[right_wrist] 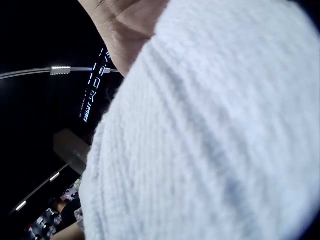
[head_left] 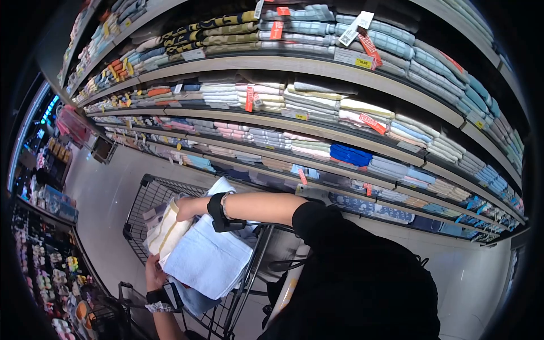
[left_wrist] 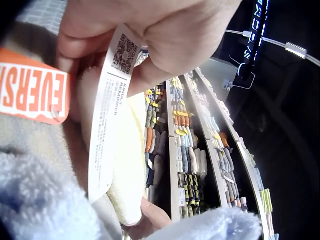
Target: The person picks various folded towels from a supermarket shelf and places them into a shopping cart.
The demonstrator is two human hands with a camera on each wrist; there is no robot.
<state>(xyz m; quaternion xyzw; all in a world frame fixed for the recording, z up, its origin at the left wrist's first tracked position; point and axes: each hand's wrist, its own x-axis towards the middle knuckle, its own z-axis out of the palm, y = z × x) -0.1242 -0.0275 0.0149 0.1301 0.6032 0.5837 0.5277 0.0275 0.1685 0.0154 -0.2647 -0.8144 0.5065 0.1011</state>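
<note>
A folded cream towel (head_left: 168,232) with a yellow-brown stripe stands on edge in the shopping cart (head_left: 148,182), beside greyish towels. My right hand (head_left: 190,208) grips its upper edge. My left hand (head_left: 154,271) holds the towel's lower end. Close up in the left wrist view, its fingers curl at the towel edges beside a white printed tag (left_wrist: 107,125) and an orange brand label (left_wrist: 32,87). A light blue towel (head_left: 207,255) lies draped over the cart below my right forearm; it fills much of the right wrist view and hides that hand's fingertips.
Long shelves (head_left: 272,122) of folded towels run along the right side, with orange labels and price tags. Display racks (head_left: 51,277) stand across the aisle to the left. Pale floor (head_left: 105,190) lies beside the cart. A dark blue-grey cloth (head_left: 195,300) sits under the light blue towel.
</note>
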